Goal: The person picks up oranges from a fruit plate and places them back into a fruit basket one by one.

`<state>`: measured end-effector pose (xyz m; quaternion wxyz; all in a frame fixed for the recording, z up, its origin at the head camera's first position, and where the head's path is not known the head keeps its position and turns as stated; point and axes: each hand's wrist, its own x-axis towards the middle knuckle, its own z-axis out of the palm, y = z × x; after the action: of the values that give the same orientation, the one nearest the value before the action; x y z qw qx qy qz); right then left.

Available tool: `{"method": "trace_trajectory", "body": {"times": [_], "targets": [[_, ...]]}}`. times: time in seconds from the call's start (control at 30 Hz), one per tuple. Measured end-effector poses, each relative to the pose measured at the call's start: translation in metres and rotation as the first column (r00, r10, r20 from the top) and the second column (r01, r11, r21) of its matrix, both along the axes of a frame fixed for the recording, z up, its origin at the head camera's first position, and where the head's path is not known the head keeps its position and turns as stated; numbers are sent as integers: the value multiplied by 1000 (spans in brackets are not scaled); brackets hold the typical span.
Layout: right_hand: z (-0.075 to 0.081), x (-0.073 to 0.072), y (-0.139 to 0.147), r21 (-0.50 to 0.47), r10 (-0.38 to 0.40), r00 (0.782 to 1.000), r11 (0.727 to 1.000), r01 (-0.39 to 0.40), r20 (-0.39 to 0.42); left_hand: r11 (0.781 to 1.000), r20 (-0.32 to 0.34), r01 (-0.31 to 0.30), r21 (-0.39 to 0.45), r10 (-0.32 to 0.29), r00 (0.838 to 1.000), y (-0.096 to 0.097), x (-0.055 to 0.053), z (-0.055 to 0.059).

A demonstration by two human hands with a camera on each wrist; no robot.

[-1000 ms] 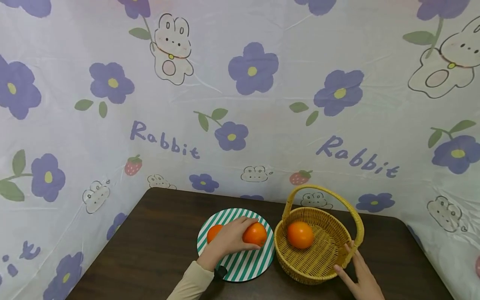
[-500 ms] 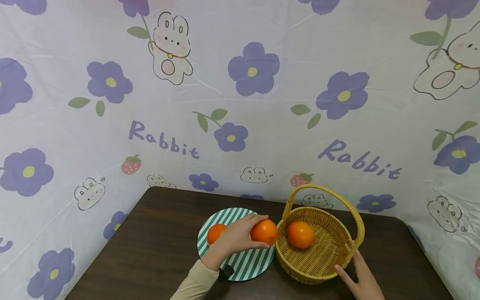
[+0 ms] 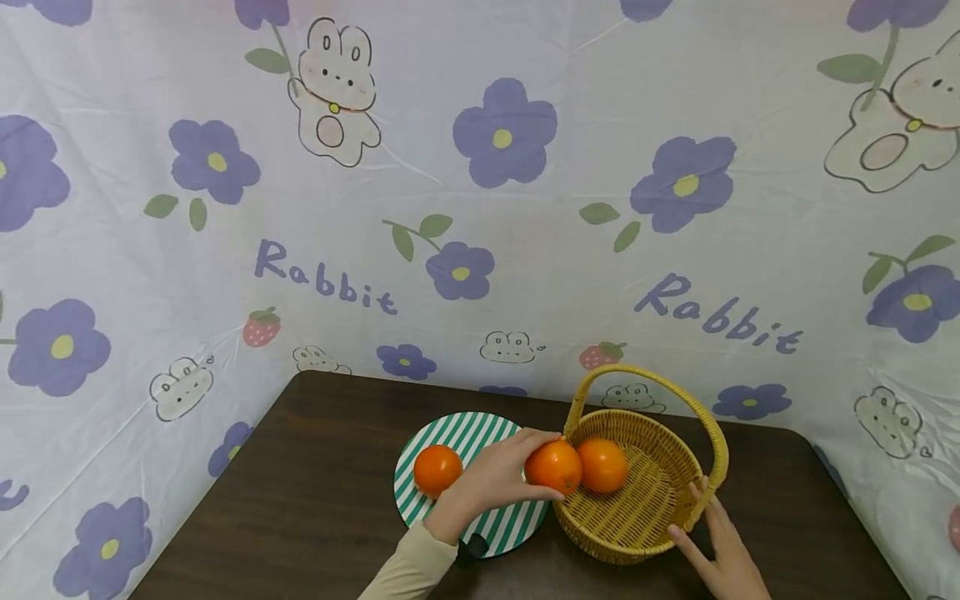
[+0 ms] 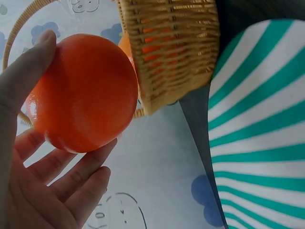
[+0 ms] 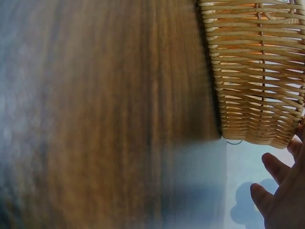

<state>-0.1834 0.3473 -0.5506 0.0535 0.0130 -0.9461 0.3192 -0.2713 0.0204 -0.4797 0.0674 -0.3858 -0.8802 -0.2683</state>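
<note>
An orange is sitting between thumb and fingers of the left grip, seemingly above the left rim of the wicker basket; toward the desk's right edge, the spread right grip is touching it.

Left arm, lower centre of the head view: long sleeve, pale beige, plain, ending at the wrist. Black part: small, rounded, located at the wrist beside the cuff. Left hand: bare. Right hand, lower right of the frame: bare.
</note>
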Motion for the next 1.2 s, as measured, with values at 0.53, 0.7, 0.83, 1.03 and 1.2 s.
{"method": "trace_trajectory", "body": {"times": [0.53,0.7,0.83,1.03,1.2], "targets": [[2,0,0,11,4,1000,1000,-3,-29,998,-28,56,-2,-56,998,36,4,-9],[1,2,0,4,5,999,1000,-5,-43,997,-43,74,-23,-75,996,45,4,-16],[-1,3,0,-2,8,999,1000,-9,-45,995,-54,85,-50,-88,995,52,4,-21],[-3,3,1,-12,13,998,1000,-14,-55,992,-77,100,-71,-105,991,61,3,-26],[-2,3,2,-8,4,999,1000,-4,-33,990,-89,98,-105,-108,990,69,0,-30]]}}
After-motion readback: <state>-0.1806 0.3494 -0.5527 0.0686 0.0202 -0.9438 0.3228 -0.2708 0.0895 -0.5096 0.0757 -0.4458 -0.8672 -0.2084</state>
